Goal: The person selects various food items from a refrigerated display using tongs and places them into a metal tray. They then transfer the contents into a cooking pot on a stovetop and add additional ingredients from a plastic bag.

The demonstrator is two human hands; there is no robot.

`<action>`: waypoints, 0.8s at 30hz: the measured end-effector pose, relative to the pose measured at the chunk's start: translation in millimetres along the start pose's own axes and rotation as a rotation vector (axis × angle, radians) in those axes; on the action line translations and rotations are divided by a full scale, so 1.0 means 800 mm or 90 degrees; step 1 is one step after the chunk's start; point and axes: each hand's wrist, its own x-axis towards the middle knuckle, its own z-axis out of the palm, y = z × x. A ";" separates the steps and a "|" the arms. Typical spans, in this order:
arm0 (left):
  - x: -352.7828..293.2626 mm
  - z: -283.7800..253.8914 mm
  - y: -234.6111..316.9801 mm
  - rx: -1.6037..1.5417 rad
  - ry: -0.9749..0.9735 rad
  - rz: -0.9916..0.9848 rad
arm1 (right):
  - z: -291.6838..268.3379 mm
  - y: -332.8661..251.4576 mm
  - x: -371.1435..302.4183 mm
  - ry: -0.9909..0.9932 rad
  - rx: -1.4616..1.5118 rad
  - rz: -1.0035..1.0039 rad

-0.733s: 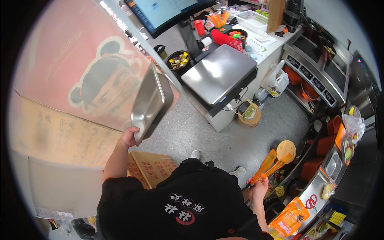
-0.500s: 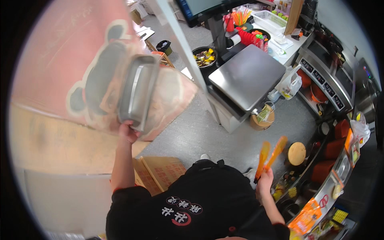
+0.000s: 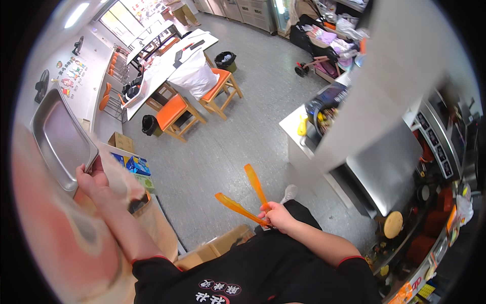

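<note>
At the far left, my left hand (image 3: 93,180) grips the near end of a rectangular stainless steel food pan (image 3: 62,137), which is tilted and shows a bare inner bottom. My left forearm lies against a pink and tan door curtain (image 3: 83,243). In front of my body, my right hand (image 3: 279,217) is closed around the joined end of orange serving tongs (image 3: 257,187). The two arms of the tongs spread apart and point away from me, with nothing between them.
A blurred pale post (image 3: 362,96) crosses the right side. Beside it are a counter with a steel-topped appliance (image 3: 387,164) and a bowl of food (image 3: 326,119). Ahead are orange-seated stools (image 3: 178,111), a white table (image 3: 205,39), bins (image 3: 226,61), a stroller (image 3: 324,45) and a distant person (image 3: 181,12).
The curtain that hung ahead now lies to the left, and the dining room shows. The food pan has moved left in my left hand; the tongs have come left in front of me.
</note>
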 end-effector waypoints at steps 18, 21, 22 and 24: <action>0.318 0.183 -0.477 0.177 -0.099 -0.544 | -0.052 -0.466 0.390 0.096 0.384 -0.224; 0.365 0.228 -0.601 0.136 -0.157 -0.702 | -0.055 -0.541 0.462 0.083 0.454 -0.267; 0.372 0.248 -0.639 0.168 -0.139 -0.740 | -0.049 -0.562 0.480 0.089 0.473 -0.274; 0.380 0.294 -0.702 0.134 -0.165 -0.864 | -0.041 -0.613 0.519 0.092 0.502 -0.285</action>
